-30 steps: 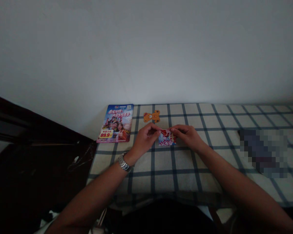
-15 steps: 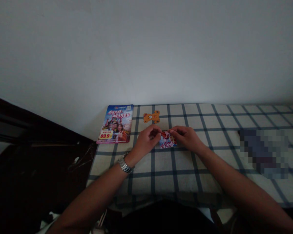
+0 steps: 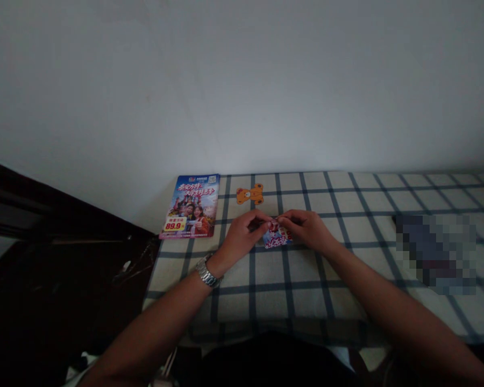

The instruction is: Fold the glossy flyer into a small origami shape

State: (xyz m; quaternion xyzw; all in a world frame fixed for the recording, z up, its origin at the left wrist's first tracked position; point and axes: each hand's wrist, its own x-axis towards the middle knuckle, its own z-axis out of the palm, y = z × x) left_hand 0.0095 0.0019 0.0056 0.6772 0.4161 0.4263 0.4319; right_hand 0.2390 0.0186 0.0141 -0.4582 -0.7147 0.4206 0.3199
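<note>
A small folded colourful paper (image 3: 277, 237) lies on the checked tablecloth (image 3: 306, 279) in front of me. My left hand (image 3: 242, 235), with a metal watch on its wrist, pinches the paper's upper left edge. My right hand (image 3: 306, 229) pinches its upper right edge. The fingertips of both hands nearly meet over the top of the paper and hide its upper part.
A colourful flyer (image 3: 191, 205) lies at the table's far left corner. A small orange bear cutout (image 3: 250, 194) sits beside it near the wall. A blurred dark object (image 3: 435, 250) rests to the right. Dark furniture (image 3: 56, 258) stands left of the table.
Both hands have drawn closer together over the paper, and less of its top edge shows. The paper looks smaller and more folded than a second ago.
</note>
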